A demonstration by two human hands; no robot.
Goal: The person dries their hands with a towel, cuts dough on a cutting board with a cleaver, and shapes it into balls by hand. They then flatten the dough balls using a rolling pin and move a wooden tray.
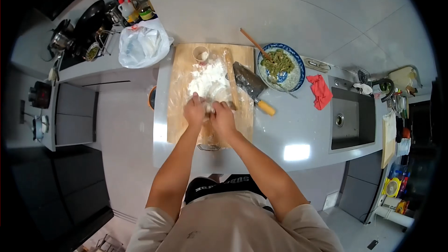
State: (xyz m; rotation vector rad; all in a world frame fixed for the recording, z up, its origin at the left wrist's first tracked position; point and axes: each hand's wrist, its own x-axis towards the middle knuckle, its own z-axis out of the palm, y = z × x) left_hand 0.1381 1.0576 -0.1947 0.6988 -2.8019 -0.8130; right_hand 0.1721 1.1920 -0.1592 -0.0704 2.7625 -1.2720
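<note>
Both hands are close together over the near half of the floured wooden board (179, 74), the left hand (194, 109) and the right hand (222, 119) angled in towards each other, fingers curled, with a small pale piece of what looks like dough (209, 108) right there between the fingertips! The fingers cover much of it, so whether either hand is truly pinching or only touching, I cannot tell. Good working spot, this: just beyond the fingers lies the broad white patch of flour (205, 80), near enough for a quick dusting if the piece turns tacky. The touch wants to be light and even, I'd say, both sides pressing alike, because soft dough pulled harder one way could thin out or tear. Small, short movements at the fingertips look the better choice over a heavy squeeze from the palms. And watch that right side: the lower end of the rolling pin (231, 81) sits just beside the right fingers, and a stray knuckle could set it rolling. Right alongside the pin is the cleaver (249, 80), its yellow handle out past the board's edge, so elbows in and wrists low is the smart play. Up at the far edge stands a small round container (200, 55), well clear of the fingers.
</note>
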